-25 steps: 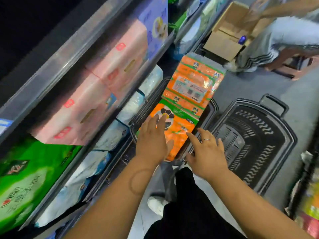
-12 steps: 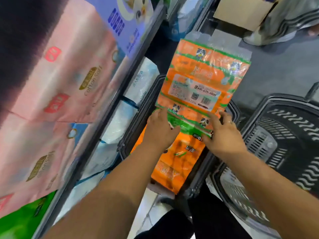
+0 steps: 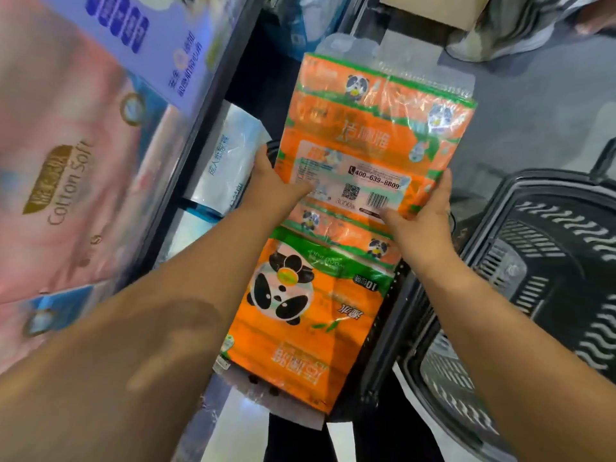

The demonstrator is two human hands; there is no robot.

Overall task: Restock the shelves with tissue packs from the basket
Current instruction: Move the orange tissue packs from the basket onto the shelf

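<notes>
An orange tissue pack [image 3: 376,135] with panda prints and a barcode label is raised above the black basket [image 3: 396,315]. My left hand [image 3: 270,185] grips its left edge and my right hand [image 3: 423,215] grips its right edge. A second orange panda pack [image 3: 300,321] lies in the basket underneath. The shelf [image 3: 196,135] runs along the left, with pink tissue packs [image 3: 66,181] and a purple pack [image 3: 150,38] on it.
A second black basket [image 3: 540,281] stands on the floor to the right. White and blue packs [image 3: 226,161] fill the lower shelf beside the basket. A cardboard box [image 3: 430,8] and a crouching person [image 3: 533,21] are at the far top right.
Both hands reached to the top orange pack, took its sides and lifted it off the pack below. The view moved closer to the shelf.
</notes>
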